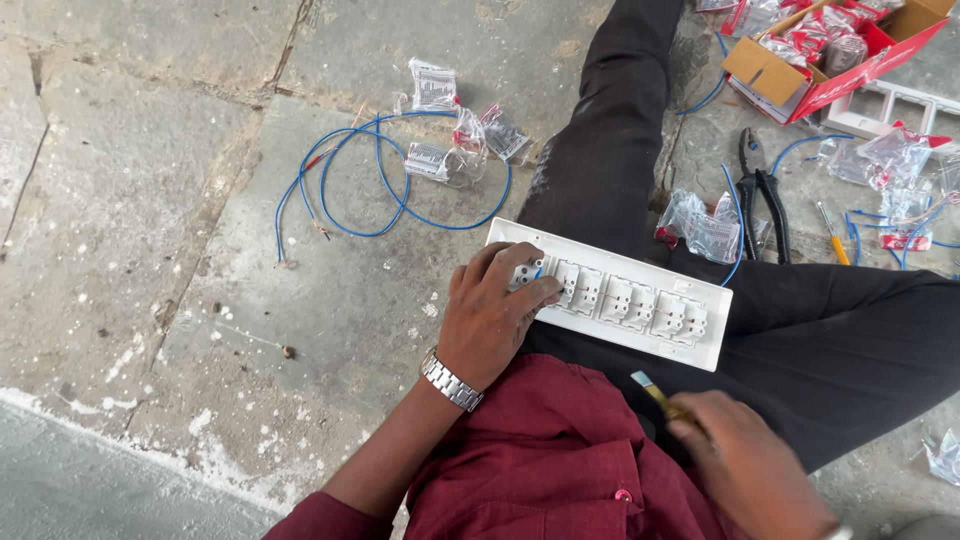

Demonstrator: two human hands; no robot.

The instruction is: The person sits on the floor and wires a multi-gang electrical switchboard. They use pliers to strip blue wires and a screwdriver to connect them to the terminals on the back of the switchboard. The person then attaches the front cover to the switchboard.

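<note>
We see the long white plastic switch plate (640,300) lying face down across the person's black-trousered lap (830,340), its row of white switch modules showing. The left hand (490,320), with a metal wristwatch (450,380), presses on the plate's left end, its fingers (530,292) closed over the first module. The right hand (745,460) closes its grip around a small yellow-handled screwdriver (655,393), tip pointing toward the plate but apart from it. On the stone floor (150,200) lie a looped blue wire (390,190), black pliers (762,195) and a red cardboard box (830,50).
</note>
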